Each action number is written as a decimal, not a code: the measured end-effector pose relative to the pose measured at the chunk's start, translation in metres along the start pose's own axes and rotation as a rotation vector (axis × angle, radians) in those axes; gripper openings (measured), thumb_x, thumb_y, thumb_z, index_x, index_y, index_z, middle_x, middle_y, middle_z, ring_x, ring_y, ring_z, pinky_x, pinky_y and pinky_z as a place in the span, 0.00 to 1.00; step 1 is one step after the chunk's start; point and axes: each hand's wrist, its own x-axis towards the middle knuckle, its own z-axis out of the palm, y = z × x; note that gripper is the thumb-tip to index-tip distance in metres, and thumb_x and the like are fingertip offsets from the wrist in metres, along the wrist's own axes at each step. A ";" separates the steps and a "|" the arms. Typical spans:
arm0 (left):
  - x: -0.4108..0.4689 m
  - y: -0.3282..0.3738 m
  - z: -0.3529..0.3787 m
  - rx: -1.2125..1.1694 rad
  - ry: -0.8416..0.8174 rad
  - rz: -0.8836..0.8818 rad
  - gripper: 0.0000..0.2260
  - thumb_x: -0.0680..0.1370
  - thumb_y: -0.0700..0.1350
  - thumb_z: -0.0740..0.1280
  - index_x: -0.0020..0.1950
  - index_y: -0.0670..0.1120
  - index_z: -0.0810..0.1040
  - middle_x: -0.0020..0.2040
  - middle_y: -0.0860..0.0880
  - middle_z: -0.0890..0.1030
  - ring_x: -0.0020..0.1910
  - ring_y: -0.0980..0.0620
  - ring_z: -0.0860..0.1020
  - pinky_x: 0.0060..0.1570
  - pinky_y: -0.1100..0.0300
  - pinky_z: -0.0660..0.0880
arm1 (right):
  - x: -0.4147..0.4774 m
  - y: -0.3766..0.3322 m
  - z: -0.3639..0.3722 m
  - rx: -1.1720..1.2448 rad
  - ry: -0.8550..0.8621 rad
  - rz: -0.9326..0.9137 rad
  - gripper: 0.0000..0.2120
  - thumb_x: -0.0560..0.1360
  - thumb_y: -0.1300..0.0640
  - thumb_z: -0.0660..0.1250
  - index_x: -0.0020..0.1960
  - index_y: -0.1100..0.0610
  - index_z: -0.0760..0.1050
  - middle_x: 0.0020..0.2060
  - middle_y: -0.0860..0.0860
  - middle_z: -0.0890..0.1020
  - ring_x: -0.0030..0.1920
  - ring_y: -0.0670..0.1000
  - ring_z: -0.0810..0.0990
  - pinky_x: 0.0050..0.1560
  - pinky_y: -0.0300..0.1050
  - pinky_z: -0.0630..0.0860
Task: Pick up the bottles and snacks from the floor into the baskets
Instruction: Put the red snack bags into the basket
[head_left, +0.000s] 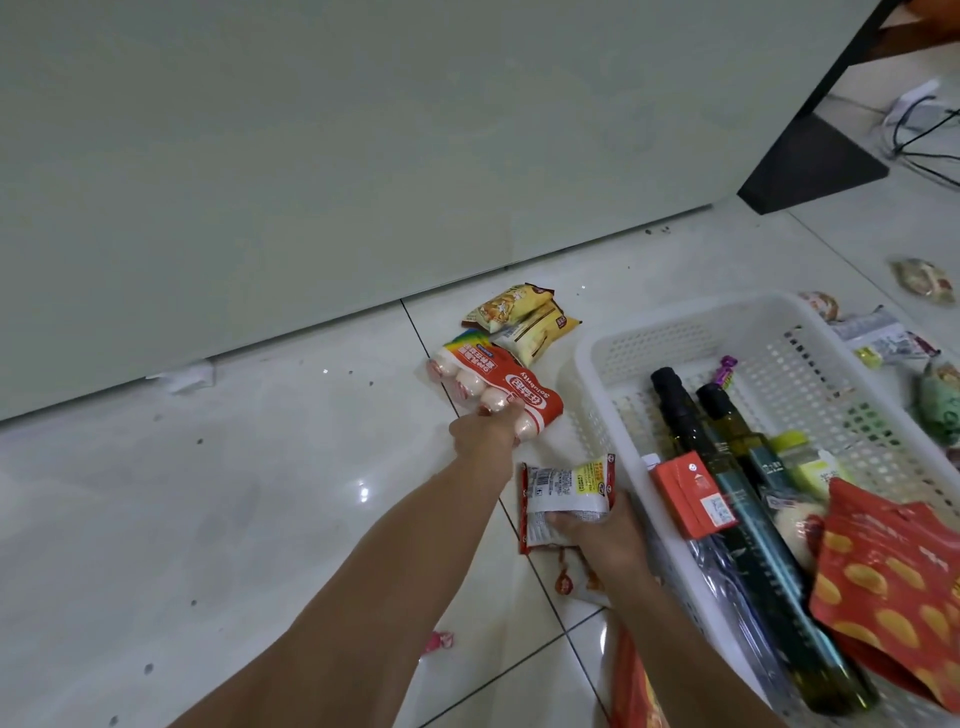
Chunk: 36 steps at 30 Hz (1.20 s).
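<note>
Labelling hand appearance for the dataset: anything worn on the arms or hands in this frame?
Nothing worn. Both forearms are bare as far as the frame shows: no sleeves, gloves, watch or bands visible. The left hand and right hand show no rings or markings, though the fingers are partly hidden by packets.
</note>
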 end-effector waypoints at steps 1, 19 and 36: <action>-0.001 0.001 0.002 -0.035 0.013 0.001 0.32 0.67 0.48 0.78 0.64 0.40 0.67 0.59 0.43 0.77 0.53 0.43 0.79 0.53 0.50 0.78 | 0.000 0.001 -0.001 0.014 0.011 -0.009 0.36 0.56 0.56 0.80 0.62 0.55 0.73 0.50 0.52 0.83 0.51 0.53 0.83 0.56 0.56 0.79; -0.036 0.045 -0.065 0.308 0.004 0.152 0.17 0.70 0.37 0.75 0.57 0.40 0.76 0.56 0.40 0.80 0.52 0.39 0.81 0.49 0.42 0.80 | -0.053 -0.043 -0.016 -0.003 -0.101 -0.246 0.19 0.64 0.65 0.77 0.49 0.51 0.75 0.44 0.48 0.82 0.46 0.49 0.82 0.42 0.43 0.79; -0.143 0.062 0.054 0.432 -0.373 0.585 0.19 0.72 0.35 0.72 0.63 0.41 0.76 0.56 0.43 0.79 0.46 0.47 0.79 0.41 0.57 0.77 | -0.028 -0.072 -0.213 0.705 0.272 -0.094 0.25 0.69 0.65 0.73 0.64 0.63 0.70 0.54 0.53 0.79 0.51 0.54 0.80 0.55 0.49 0.77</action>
